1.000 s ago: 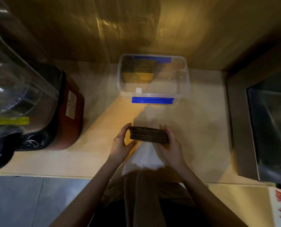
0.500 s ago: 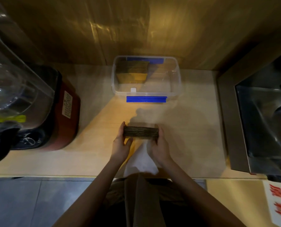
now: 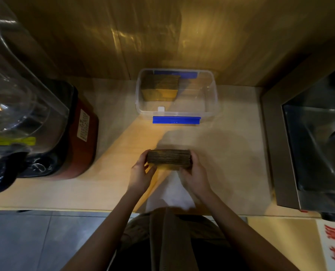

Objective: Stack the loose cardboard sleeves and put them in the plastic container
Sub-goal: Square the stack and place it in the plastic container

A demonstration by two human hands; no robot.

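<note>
From my head camera I look down at a light counter (image 3: 231, 163), and I hold the stack of cardboard sleeves (image 3: 169, 159) between my two hands, above the counter or resting on it; I cannot tell which. My left hand (image 3: 141, 173) presses the left end of the stack, with the fingers bent around the far side and the thumb near me, and my right hand (image 3: 196, 175) does the same at the right end, so both hands are closed on the stack from the two sides. The edges of the sleeves look quite even, only the bottom part shows a little lighter. The plastic container (image 3: 214, 98) stands further away, at the wall, open, with its blue clip (image 3: 176, 120) toward me, and one pile of sleeves (image 3: 159, 88) already sits in its left part. The right part looks free. I think the stacking is nearly finished and the next step is the carrying. To do it well, I should keep equal pressure from both ends so the middle sleeves do not slip out, lift it level, clear the near wall, and lower it beside the first pile. A blender (image 3: 45, 118) stands well to the left and does not disturb my way.
</note>
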